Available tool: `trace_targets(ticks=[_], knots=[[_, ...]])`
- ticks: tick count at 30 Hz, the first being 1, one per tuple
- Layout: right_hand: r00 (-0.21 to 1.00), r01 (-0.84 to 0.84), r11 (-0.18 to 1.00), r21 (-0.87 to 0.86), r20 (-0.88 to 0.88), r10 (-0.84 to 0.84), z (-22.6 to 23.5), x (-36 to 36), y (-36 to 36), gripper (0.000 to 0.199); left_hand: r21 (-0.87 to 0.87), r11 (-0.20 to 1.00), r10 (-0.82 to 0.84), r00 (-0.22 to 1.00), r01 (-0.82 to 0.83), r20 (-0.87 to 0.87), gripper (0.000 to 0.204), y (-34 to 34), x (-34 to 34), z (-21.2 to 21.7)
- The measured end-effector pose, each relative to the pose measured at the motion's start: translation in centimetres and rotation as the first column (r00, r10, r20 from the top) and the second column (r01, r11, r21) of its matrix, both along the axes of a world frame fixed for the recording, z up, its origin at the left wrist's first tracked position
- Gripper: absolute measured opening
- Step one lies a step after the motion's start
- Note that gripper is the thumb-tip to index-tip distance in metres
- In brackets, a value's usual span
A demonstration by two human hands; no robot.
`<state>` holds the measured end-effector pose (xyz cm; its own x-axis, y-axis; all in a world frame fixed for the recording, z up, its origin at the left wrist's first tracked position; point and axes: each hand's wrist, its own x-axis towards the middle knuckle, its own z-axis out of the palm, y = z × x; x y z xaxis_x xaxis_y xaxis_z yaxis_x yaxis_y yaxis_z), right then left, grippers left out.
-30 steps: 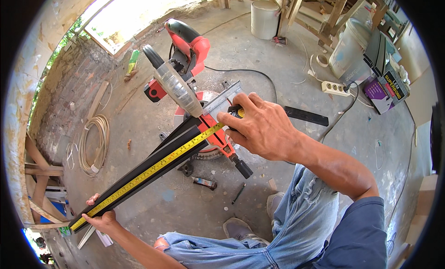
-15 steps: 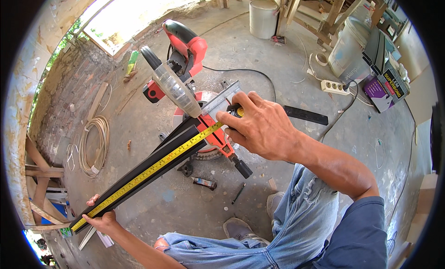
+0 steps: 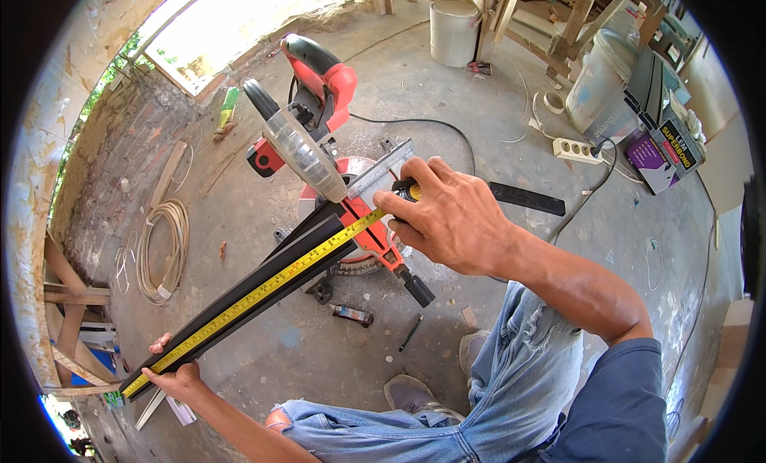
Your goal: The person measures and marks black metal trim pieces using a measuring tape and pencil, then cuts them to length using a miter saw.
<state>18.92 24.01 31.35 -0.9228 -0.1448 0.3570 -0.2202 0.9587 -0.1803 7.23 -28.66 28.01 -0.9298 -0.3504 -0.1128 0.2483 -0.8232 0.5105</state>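
A long black profile [image 3: 271, 267] runs diagonally from the lower left toward the miter saw [image 3: 339, 88], its far end over the saw's red base. A yellow tape blade [image 3: 275, 282] is stretched along its length. At the lower-left end, my left hand [image 3: 174, 377] grips the profile, with the thumb beside the tape. My right hand [image 3: 451, 219] is closed around the tape measure case [image 3: 412, 193], mostly hidden by the fingers, over the saw's metal fence [image 3: 379, 176]. The saw's head is raised, its clear blade guard [image 3: 303, 156] showing.
On the floor are a pencil [image 3: 411, 334], a small tube-like item [image 3: 352, 314] and a coiled pale cable [image 3: 163, 251]. A black strip [image 3: 527, 198] lies right of the saw. Farther right are a power strip [image 3: 576, 150], a purple-black box [image 3: 666, 152] and buckets [image 3: 455, 33].
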Motion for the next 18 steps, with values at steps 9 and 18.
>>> trace_targets(ticks=[9,18], knots=[[1.0,-0.003,1.0,-0.001,-0.015,0.003,-0.01,0.05,0.02,0.029,0.023,1.0,0.002,1.0,-0.002,0.012,0.055,0.29,0.04,0.11],[1.0,-0.003,1.0,-0.004,-0.014,0.003,0.01,0.05,0.05,0.03,0.035,0.999,-0.002,1.0,0.003,-0.003,0.052,0.18,0.04,-0.04]])
